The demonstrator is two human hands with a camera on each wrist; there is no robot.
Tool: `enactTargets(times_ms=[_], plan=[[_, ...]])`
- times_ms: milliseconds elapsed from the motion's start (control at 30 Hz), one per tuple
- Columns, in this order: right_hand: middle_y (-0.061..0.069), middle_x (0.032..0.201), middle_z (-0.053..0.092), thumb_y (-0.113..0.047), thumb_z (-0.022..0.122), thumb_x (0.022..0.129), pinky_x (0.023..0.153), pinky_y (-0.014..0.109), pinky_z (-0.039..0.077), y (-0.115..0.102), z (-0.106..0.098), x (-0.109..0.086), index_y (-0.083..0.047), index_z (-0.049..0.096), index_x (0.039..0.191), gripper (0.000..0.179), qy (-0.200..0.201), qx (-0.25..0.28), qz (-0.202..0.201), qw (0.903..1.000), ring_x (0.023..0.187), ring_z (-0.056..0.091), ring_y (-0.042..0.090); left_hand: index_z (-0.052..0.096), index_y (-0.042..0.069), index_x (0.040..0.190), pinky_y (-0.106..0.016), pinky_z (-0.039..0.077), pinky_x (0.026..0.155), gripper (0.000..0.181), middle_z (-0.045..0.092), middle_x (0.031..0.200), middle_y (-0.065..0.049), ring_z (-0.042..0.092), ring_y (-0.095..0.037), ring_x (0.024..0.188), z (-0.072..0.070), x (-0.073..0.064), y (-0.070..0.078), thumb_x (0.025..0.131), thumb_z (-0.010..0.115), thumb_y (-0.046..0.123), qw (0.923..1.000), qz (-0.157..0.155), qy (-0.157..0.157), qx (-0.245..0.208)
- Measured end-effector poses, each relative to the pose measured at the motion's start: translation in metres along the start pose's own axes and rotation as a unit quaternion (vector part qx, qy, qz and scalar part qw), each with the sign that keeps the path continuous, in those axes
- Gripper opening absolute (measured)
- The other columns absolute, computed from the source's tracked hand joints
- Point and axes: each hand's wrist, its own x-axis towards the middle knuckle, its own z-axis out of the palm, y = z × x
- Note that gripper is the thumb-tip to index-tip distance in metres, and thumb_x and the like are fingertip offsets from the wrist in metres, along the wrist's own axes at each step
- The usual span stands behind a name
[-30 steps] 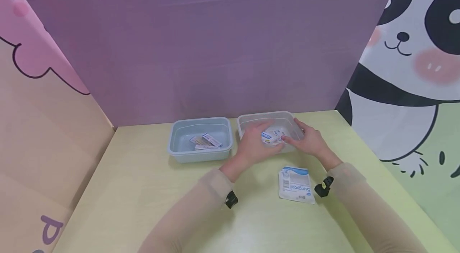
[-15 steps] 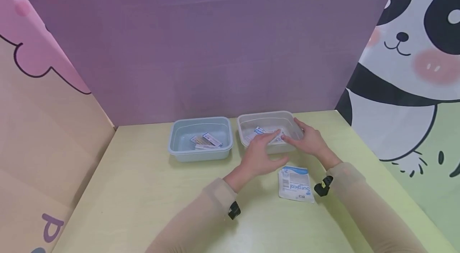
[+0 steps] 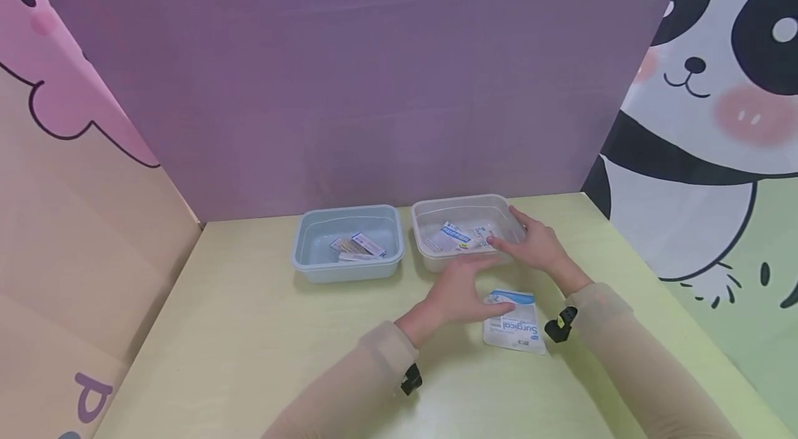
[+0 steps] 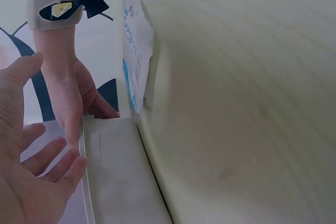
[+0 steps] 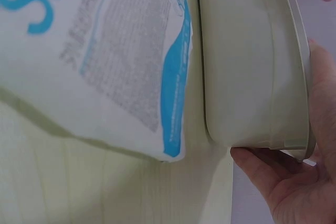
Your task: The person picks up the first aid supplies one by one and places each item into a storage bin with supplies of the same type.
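Observation:
My right hand [image 3: 541, 244] grips the right end of a whitish plastic bin [image 3: 430, 207], thumb over the rim and fingers against the outer wall, as the right wrist view shows. Inside that bin lie small blue-and-white packets [image 3: 458, 235]. My left hand [image 3: 458, 292] is in front of the bin with fingers spread and nothing in them. Its thumb overlaps the top of a flat white packet [image 3: 514, 335] printed "Surgical" with a blue band, lying on the table. In the left wrist view the fingers [image 4: 47, 158] are apart and relaxed beside the bin wall.
A pale blue bin [image 3: 299, 245] stands left of the whitish one, with several small slim packets [image 3: 368, 245] in it. Both bins sit near the table's [image 3: 249, 328] back edge, before a purple wall [image 3: 374, 79]. A panda-printed panel [image 3: 704, 148] borders the right side.
My left hand has come out of the whitish bin toward me and slightly right, leaving a blue-and-white packet inside. The right hand has kept its hold on the bin.

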Motion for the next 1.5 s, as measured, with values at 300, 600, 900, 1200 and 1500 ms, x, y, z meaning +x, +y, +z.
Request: enactTargets(times_ms=[300,600,900,1200,1500], plan=[[0.035,0.164,0.039,-0.067,0.071,0.093,0.112,0.069,0.045,-0.002,-0.001,-0.001,-0.003,0.019,0.169,0.113,-0.001,0.009,-0.003,1.0,0.14,0.052,0.052,0.064,0.012,0.147,-0.027,0.043,0.119,0.079,0.067,0.148,0.0,0.061,-0.015,0.14,0.017,-0.007,0.004,0.085,0.085,0.054,0.9973,-0.001,-0.061,0.042],[0.035,0.167,0.033,-0.066,0.07,0.094,0.115,0.072,0.04,-0.008,0.003,0.003,-0.003,0.017,0.17,0.112,-0.017,0.005,-0.007,0.9998,0.147,0.043,0.058,0.059,0.017,0.153,-0.03,0.04,0.123,0.088,0.059,0.158,-0.006,0.054,-0.021,0.146,0.027,-0.01,0.003,0.083,0.085,0.062,0.9897,-0.031,-0.106,0.091],[0.037,0.167,0.03,-0.069,0.068,0.094,0.114,0.075,0.038,-0.015,0.009,0.012,-0.005,0.015,0.17,0.113,-0.037,0.001,-0.01,0.9993,0.149,0.037,0.061,0.058,0.027,0.154,-0.027,0.041,0.12,0.084,0.06,0.157,0.004,0.053,-0.015,0.147,0.031,-0.011,-0.003,0.083,0.083,0.065,0.9783,-0.049,-0.136,0.148],[0.042,0.162,0.032,-0.068,0.064,0.097,0.11,0.077,0.04,0.013,-0.013,-0.007,-0.002,0.014,0.17,0.11,-0.021,-0.03,0.016,0.9992,0.144,0.039,0.064,0.059,0.036,0.151,-0.017,0.046,0.1,0.08,0.06,0.153,0.014,0.057,-0.008,0.132,0.048,0.003,0.016,0.082,0.083,0.067,0.9668,-0.046,-0.183,0.173],[0.04,0.163,0.034,-0.067,0.067,0.095,0.11,0.074,0.042,-0.001,-0.002,0.005,-0.002,0.016,0.169,0.111,-0.022,-0.016,-0.003,0.9996,0.145,0.041,0.062,0.065,0.036,0.146,-0.019,0.048,0.097,0.072,0.062,0.151,0.011,0.057,-0.012,0.128,0.042,-0.004,0.003,0.082,0.085,0.062,0.9668,-0.071,-0.17,0.178]])
